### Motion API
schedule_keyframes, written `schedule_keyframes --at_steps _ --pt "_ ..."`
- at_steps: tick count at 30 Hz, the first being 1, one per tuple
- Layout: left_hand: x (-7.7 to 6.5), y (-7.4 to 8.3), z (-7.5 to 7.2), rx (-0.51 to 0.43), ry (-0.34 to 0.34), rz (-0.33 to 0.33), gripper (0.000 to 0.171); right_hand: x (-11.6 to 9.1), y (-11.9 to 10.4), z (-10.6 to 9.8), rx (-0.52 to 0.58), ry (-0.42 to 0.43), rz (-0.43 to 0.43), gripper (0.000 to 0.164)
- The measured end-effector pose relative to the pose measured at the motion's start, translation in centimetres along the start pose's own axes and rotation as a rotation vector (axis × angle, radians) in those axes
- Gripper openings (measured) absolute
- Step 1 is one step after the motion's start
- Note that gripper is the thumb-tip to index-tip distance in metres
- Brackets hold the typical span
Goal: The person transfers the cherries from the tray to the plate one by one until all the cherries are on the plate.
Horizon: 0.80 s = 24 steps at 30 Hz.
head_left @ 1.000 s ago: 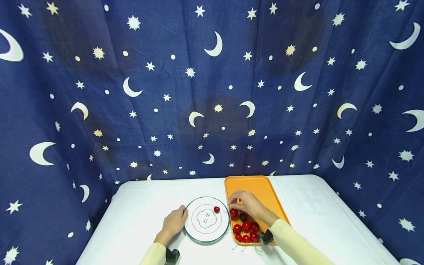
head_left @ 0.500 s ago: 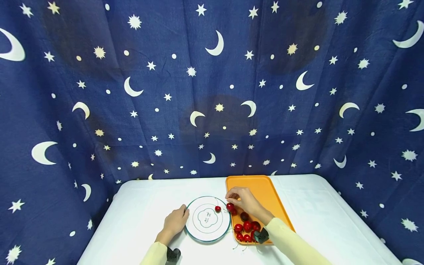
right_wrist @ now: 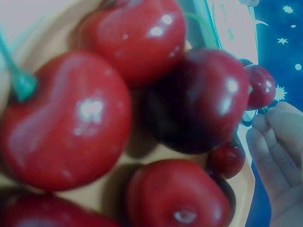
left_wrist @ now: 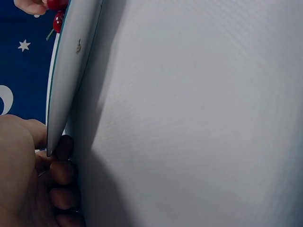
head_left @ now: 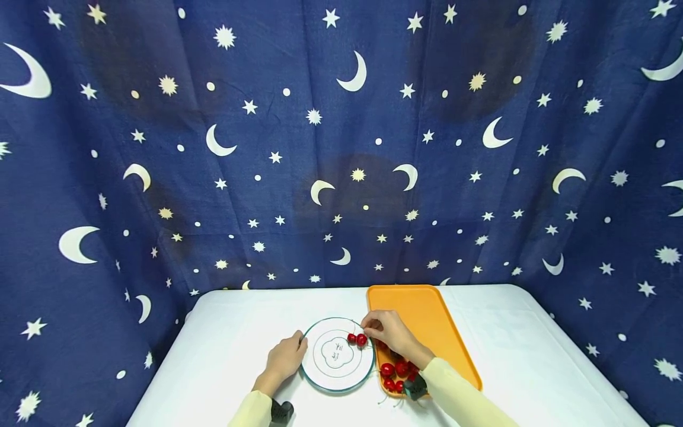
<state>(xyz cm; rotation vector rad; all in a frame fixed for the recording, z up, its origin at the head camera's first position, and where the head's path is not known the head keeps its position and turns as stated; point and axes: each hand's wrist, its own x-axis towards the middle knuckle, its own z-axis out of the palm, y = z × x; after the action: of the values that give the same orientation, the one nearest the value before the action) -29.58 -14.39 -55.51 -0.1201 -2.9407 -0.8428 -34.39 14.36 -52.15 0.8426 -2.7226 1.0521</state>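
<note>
My left hand (head_left: 284,357) grips the left rim of a white plate (head_left: 336,379) with a green edge. In the left wrist view, its thumb lies on the upper side and the fingers curl beneath the plate (left_wrist: 71,71). My right hand (head_left: 393,333), at the plate's right rim, pinches a red cherry (head_left: 361,340), apparently by its stem. That cherry hangs at or just above the plate, beside another cherry (head_left: 351,338) lying there; contact with the plate is unclear. The right wrist view shows the fingertips close to the cherry (right_wrist: 260,87).
An orange tray (head_left: 421,305) stands right of the plate, its near end bearing several cherries (head_left: 387,369), partly hidden under my right hand and wrist. Stems stick out past its near edge. A white cloth (head_left: 235,323) covers the table, with a starry blue curtain (head_left: 267,148) behind.
My right hand has lifted a cherry from the tray and carried it left over the plate, next to the first cherry. My left hand keeps its grip on the rim.
</note>
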Motion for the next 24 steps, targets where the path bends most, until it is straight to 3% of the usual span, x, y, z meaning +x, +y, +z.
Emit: schedule_keyframes --at_steps 24 --pt "-0.2 0.4 -0.2 0.023 0.011 0.004 0.025 -1.1 0.6 -0.6 0.024 -0.114 -0.046 0.011"
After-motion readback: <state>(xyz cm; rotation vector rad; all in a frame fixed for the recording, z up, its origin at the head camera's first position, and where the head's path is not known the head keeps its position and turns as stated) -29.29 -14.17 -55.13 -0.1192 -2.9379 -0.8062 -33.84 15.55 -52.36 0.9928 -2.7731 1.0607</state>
